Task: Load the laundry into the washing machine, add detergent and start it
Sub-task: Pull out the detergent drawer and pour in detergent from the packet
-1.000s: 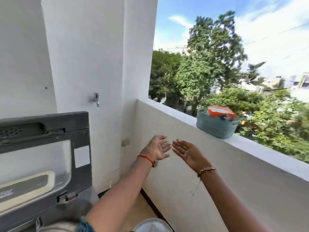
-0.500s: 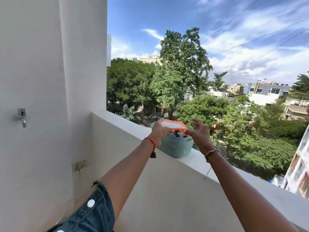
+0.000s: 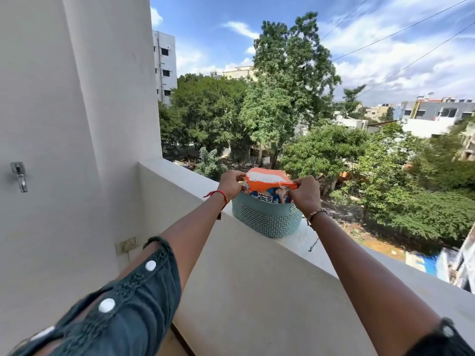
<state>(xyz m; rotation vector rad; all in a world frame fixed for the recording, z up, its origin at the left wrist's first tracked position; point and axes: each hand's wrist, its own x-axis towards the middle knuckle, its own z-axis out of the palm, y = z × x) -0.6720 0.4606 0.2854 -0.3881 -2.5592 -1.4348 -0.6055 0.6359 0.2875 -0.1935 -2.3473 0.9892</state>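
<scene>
We note a teal basket (image 3: 267, 223) standing on the flat top of the balcony parapet (image 3: 177, 173), a white plastered ledge. The basket is oval and plastic. Its wall is moulded in a fine woven lattice, with a smooth band at the rim.

In it stands the detergent packet (image 3: 268, 182), made of soft glossy film. It is orange at the folded top with a white patch, and has blue and white print lower down. Its top rises above the rim. What else lies in the basket we cannot tell.

Both hands are on the packet. The left hand (image 3: 231, 185) pinches the left top corner with curled fingers. The right hand (image 3: 304, 195) grips the right edge, fingers curled over the film. A red thread (image 3: 218, 194) circles the left wrist and a beaded bracelet (image 3: 317, 214) the right. The left sleeve (image 3: 133, 299) is dark teal cloth with white dots.

On the white wall at left is a metal tap (image 3: 19, 176), and lower down a cream switch plate (image 3: 126, 244).
</scene>
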